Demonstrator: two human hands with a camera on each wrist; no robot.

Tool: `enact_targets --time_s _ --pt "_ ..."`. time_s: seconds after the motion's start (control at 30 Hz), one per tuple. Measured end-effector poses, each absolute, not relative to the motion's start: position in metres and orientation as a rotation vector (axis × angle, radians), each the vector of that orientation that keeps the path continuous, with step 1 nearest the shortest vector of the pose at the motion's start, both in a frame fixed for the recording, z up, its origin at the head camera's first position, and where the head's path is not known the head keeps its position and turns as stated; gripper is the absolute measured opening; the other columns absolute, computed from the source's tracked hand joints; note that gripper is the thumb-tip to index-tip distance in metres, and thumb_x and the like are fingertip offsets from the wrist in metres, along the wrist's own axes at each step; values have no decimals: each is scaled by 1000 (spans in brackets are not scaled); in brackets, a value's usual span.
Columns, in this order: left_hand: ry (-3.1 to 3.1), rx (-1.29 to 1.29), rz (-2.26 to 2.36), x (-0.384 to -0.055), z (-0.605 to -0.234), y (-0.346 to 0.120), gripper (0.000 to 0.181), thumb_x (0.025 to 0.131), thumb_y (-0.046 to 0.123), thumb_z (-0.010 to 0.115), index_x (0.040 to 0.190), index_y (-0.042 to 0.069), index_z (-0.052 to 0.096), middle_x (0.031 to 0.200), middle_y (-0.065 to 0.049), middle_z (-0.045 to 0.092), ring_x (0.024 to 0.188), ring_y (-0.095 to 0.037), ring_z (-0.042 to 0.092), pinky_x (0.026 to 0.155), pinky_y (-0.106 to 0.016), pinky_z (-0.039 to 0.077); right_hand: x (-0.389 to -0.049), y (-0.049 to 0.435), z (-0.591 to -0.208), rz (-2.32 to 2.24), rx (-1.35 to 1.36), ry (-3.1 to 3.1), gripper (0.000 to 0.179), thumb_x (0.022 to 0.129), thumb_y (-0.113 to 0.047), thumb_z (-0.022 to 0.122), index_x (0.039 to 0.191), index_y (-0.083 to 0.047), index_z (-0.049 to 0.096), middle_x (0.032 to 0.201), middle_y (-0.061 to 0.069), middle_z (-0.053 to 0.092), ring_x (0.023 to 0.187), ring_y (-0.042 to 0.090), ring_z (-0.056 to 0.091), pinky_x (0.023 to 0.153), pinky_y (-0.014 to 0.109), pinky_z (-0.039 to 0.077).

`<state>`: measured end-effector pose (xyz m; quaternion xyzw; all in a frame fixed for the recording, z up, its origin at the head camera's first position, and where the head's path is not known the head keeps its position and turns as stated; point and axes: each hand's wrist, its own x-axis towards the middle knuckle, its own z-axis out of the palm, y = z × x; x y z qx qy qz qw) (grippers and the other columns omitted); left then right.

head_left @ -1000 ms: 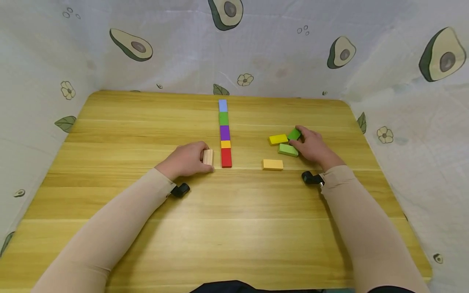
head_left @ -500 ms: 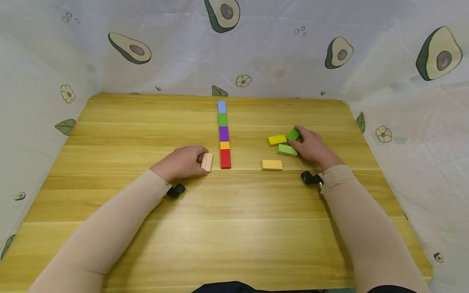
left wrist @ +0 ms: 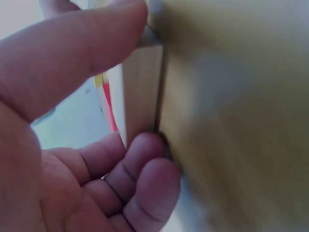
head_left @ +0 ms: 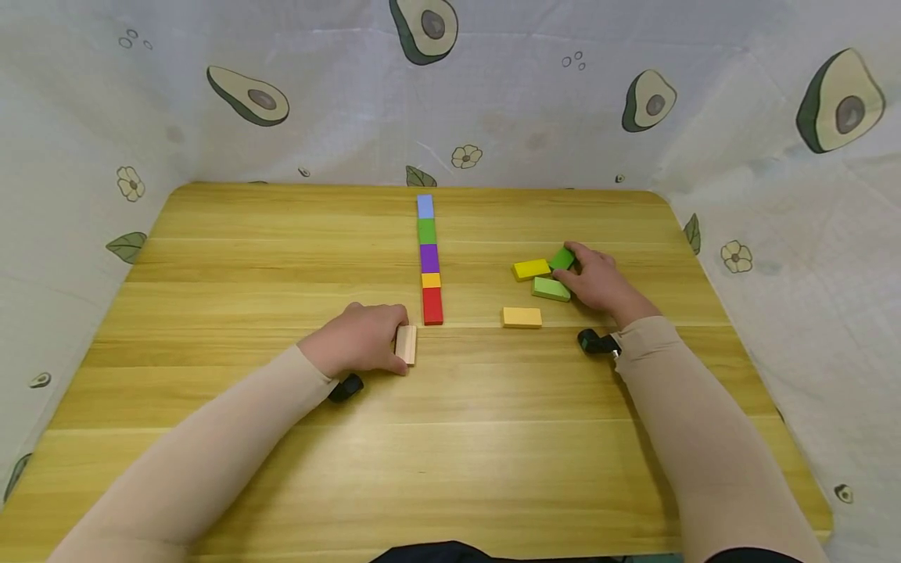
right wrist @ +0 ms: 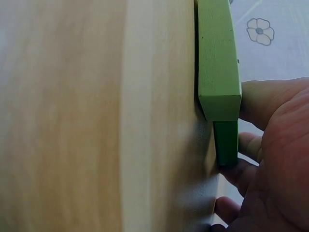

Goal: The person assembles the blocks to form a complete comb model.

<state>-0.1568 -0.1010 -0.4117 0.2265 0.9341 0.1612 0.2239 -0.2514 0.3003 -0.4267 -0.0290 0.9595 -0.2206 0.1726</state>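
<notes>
"Firstly, left hand (head_left: 362, 340): contents?"

"One plain wood block (head_left: 405, 346), pinched at both ends: thumb toward the near edge of the surface (head_left: 450, 446), other fingers toward the far edge. A lengthwise line shows; one piece or two, cannot tell."

"Location?"

"About midway between left and right edges, just beside the near end of the coloured row (head_left: 429, 255), apart from it, slightly to the left-edge side."

"Row, itemised?"

"Five, end to end, from the far edge inward: pale blue block (head_left: 425, 206), mid-green block (head_left: 426, 231), purple block (head_left: 429, 259), orange block (head_left: 431, 280), red block (head_left: 432, 306)."

"Right hand (head_left: 598, 281)?"

"One dark green block (head_left: 561, 259), pinched between thumb and fingers, between the row and the right edge. Whether it rests flat, cannot tell. Close by: yellow block (head_left: 531, 270), light green block (head_left: 551, 288). Nearer the near edge, apart: cream block (head_left: 522, 317)."

"Step in hand?"

"Judged: positioning the plain wood block by the row's near end, the right-hand piece in reserve."

"Next move?"

"Probably calls for a small slide toward the right edge, squaring the wood with the red block's near end, then easing the left fingers apart without nudging the row."
</notes>
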Motion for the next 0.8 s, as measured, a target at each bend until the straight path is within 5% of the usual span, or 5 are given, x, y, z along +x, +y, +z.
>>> enact_targets --time_s 0.4,0.67,0.8 --pt "2693 712 286 -130 -413 -73 59 77 56 89 111 14 65 91 4 68 82 -14 61 93 -48 46 -250 302 -428 -624 -93 2722 76 110 -44 47 169 -9 14 170 32 21 155 56 9 124 70 20" --pt "2708 715 380 -128 -412 -78 66 86 52 85 137 16 64 117 0 72 97 -13 62 96 -48 47 -251 303 -429 -635 -101 2734 76 110 -43 49 169 -8 15 170 32 22 155 57 9 124 70 20" --pt "2694 694 455 -131 -416 -77 66 87 49 85 138 15 63 122 -2 71 101 -13 63 101 -50 47 -251 303 -428 -616 -111 2727 77 111 -45 48 169 -8 14 169 33 23 154 58 9 124 71 20"
